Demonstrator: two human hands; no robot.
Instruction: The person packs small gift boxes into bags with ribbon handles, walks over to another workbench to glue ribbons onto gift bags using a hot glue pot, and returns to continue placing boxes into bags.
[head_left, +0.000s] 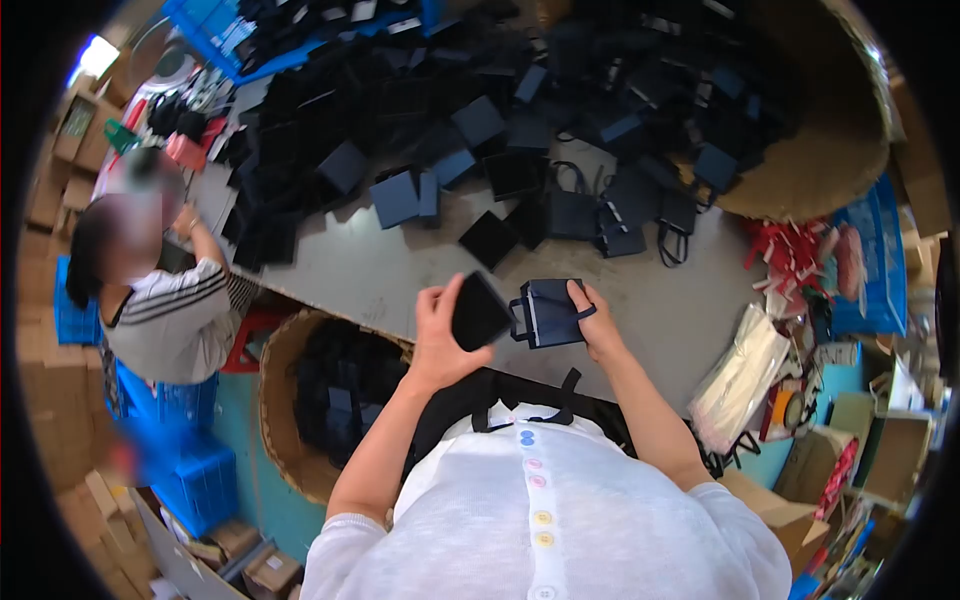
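Centre frame, I see the left hand [438, 342], fingers clasping a black square box [481, 312]; beside it, the right hand [600, 328], fingers pinching a navy rectangular handled bag [555, 315].

The grey table [660, 300] carries a heap of dark boxes [395, 200] and, toward its right side, small dark bags [573, 217] (some overlapping).

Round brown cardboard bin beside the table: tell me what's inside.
Dark blue, flat-faced items lie heaped inside the brown cardboard bin; its bottom beneath them is covered.
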